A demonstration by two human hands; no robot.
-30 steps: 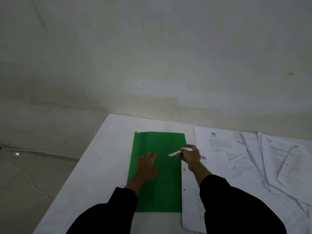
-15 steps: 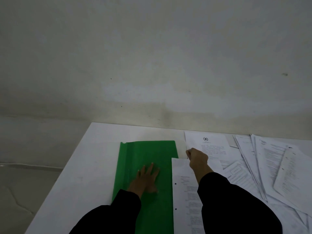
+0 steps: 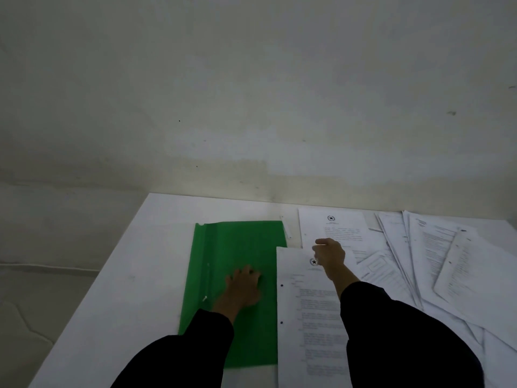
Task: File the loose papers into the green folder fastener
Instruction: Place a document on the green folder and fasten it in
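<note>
My left hand (image 3: 243, 287) lies flat on the green folder (image 3: 237, 247). The punched sheet (image 3: 307, 317) lies parallel, just right, nearer my right hand (image 3: 329, 254); whether that hand holds it I cannot tell.

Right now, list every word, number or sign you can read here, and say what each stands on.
No word or number is legible.
Star-in-circle emblem: top of the punched sheet beside the green folder.
Same emblem: top of the far sheet.
Body print on both sheets and the fanned papers: too blurred to read.
Green folder: no text shows.
</note>
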